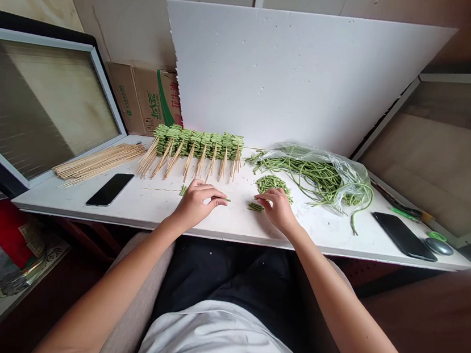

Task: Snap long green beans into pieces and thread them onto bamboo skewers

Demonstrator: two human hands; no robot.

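Note:
My left hand (200,202) is closed in a pinch near the front of the white table. A thin bamboo skewer (163,190) runs under it, and a slim tip (224,199) shows past the thumb. Short cut bean pieces (183,190) sit at the skewer beside that hand's knuckles. My right hand (277,207) has thumb and fingers pinched at a small row of cut bean pieces (256,206); the exact grip is partly hidden. Just behind it lies a heap of cut long beans (274,185).
Skewered bean bundles (199,144) are stacked at the back, sticks facing me. Loose skewers (100,163) and a phone (110,189) lie left. Uncut long beans (317,177) spill from a plastic bag (358,177). Another phone (404,236) and scissors (401,204) are right.

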